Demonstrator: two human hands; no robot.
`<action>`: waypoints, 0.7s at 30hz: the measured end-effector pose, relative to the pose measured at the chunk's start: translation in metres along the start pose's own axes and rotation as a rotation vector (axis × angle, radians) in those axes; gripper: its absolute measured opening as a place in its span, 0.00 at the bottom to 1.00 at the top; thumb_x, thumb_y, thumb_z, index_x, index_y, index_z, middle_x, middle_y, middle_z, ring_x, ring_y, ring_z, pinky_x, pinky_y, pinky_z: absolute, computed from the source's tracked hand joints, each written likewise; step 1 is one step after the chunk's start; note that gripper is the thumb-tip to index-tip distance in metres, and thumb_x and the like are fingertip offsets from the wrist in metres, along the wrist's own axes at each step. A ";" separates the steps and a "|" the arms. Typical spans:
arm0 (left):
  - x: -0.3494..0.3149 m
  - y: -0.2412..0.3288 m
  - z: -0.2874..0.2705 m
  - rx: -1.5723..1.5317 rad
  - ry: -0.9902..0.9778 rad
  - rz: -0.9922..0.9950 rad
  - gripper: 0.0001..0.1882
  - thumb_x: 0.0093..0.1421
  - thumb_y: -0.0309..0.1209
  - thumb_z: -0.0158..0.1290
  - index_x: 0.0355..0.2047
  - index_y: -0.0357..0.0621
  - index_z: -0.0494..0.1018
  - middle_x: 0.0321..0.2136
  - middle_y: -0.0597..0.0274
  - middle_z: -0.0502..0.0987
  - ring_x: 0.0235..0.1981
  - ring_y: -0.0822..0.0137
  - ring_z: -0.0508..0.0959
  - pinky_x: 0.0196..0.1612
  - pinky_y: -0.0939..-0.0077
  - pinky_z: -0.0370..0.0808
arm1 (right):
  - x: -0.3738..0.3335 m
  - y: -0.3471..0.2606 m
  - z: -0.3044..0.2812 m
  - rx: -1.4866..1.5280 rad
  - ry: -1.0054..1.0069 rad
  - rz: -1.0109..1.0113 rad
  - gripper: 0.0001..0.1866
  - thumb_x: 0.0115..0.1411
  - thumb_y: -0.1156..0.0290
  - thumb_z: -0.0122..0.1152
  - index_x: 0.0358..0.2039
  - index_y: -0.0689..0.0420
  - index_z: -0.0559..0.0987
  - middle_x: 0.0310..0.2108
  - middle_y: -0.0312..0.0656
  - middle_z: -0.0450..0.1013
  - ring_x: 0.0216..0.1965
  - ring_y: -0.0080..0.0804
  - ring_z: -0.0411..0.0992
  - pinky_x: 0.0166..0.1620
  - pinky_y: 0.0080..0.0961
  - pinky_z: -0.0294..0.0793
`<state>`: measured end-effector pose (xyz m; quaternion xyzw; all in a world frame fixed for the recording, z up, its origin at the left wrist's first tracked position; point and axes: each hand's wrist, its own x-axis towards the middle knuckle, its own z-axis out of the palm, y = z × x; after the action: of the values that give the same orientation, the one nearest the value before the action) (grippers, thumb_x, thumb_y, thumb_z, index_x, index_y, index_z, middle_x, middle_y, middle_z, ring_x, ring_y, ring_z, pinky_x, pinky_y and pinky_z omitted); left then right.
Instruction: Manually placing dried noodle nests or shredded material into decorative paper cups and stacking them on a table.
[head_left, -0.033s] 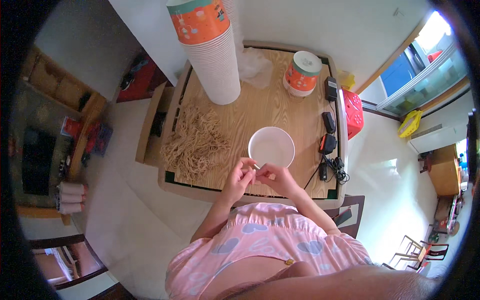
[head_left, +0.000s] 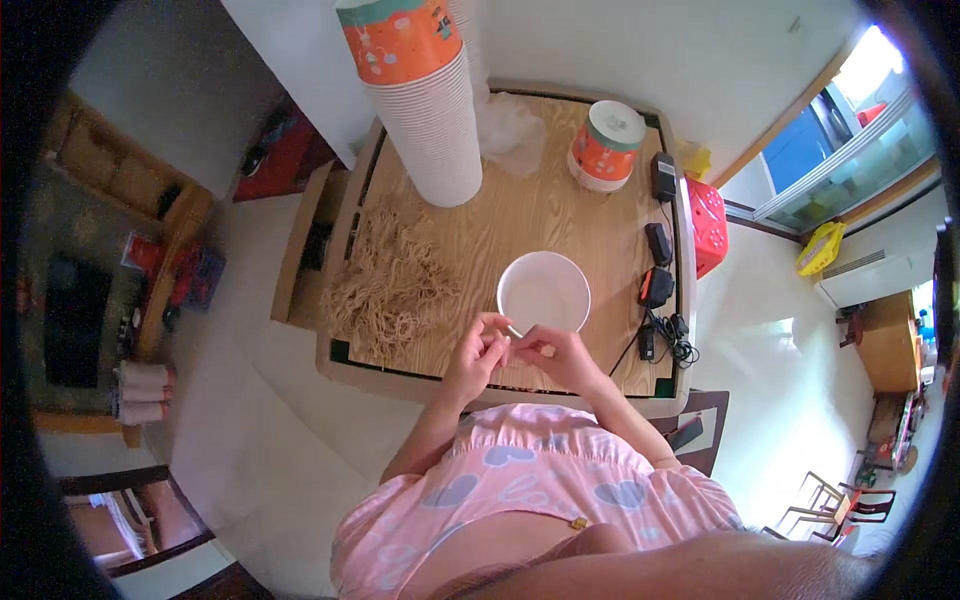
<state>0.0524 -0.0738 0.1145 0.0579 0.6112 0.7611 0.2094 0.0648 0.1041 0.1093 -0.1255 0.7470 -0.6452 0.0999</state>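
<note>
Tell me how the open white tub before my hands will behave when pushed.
The white tub is probably light for its size: no contents show inside. Standing mouth up on the flat wood-grain tabletop, it would likely slide rather than roll under a gentle push. Its unlidded rim might flex if squeezed.

We see a smooth wood-grain tabletop (head_left: 500, 225); near its left edge, rough matt strands (head_left: 390, 285); near its front edge, a tub (head_left: 545, 288) of smooth, paper-like material.
</note>
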 end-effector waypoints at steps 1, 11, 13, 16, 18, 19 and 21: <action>0.003 -0.003 -0.003 0.047 -0.005 -0.003 0.11 0.59 0.21 0.42 0.43 0.43 0.61 0.17 0.73 0.63 0.18 0.82 0.63 0.20 0.90 0.60 | -0.001 0.004 -0.004 -0.052 -0.002 0.047 0.07 0.50 0.76 0.60 0.31 0.60 0.75 0.29 0.37 0.73 0.28 0.22 0.69 0.32 0.21 0.69; 0.009 -0.021 0.008 0.381 0.009 0.031 0.05 0.54 0.23 0.53 0.32 0.36 0.74 0.19 0.72 0.68 0.19 0.82 0.63 0.21 0.87 0.61 | -0.003 -0.020 -0.032 -0.420 -0.106 -0.110 0.04 0.50 0.77 0.57 0.28 0.60 0.73 0.25 0.43 0.69 0.28 0.38 0.71 0.32 0.28 0.71; 0.009 -0.014 0.009 0.492 0.001 0.031 0.05 0.52 0.23 0.55 0.30 0.35 0.75 0.22 0.65 0.71 0.21 0.80 0.66 0.23 0.86 0.63 | -0.005 -0.021 -0.035 -0.449 -0.124 -0.100 0.04 0.51 0.76 0.56 0.28 0.60 0.73 0.26 0.44 0.69 0.28 0.39 0.71 0.32 0.29 0.71; 0.010 -0.016 0.008 0.431 -0.050 0.079 0.03 0.52 0.22 0.54 0.27 0.35 0.74 0.28 0.64 0.72 0.26 0.78 0.70 0.28 0.86 0.67 | -0.008 -0.026 -0.037 -0.507 -0.136 -0.123 0.05 0.54 0.72 0.54 0.31 0.59 0.72 0.26 0.45 0.69 0.29 0.43 0.70 0.32 0.32 0.70; 0.013 -0.026 0.006 0.345 -0.147 0.123 0.07 0.54 0.20 0.51 0.34 0.36 0.70 0.33 0.61 0.71 0.32 0.76 0.72 0.34 0.84 0.70 | -0.008 -0.035 -0.039 -0.571 -0.197 -0.154 0.07 0.55 0.70 0.53 0.33 0.59 0.71 0.26 0.46 0.69 0.30 0.45 0.70 0.33 0.35 0.69; 0.013 -0.023 0.010 0.157 -0.167 0.064 0.10 0.55 0.20 0.50 0.39 0.37 0.67 0.35 0.60 0.71 0.33 0.74 0.72 0.36 0.83 0.70 | -0.007 -0.039 -0.040 -0.575 -0.193 -0.150 0.07 0.55 0.70 0.53 0.33 0.59 0.71 0.26 0.46 0.69 0.30 0.45 0.70 0.33 0.35 0.69; 0.012 -0.013 0.014 -0.031 -0.185 0.004 0.14 0.56 0.20 0.48 0.44 0.39 0.63 0.36 0.59 0.71 0.35 0.73 0.73 0.37 0.81 0.71 | -0.003 -0.048 -0.041 -0.619 -0.230 -0.179 0.08 0.54 0.70 0.54 0.33 0.59 0.71 0.26 0.45 0.69 0.31 0.44 0.70 0.34 0.35 0.69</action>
<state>0.0496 -0.0544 0.1035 0.1259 0.5772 0.7623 0.2644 0.0577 0.1368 0.1631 -0.2870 0.8771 -0.3759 0.0836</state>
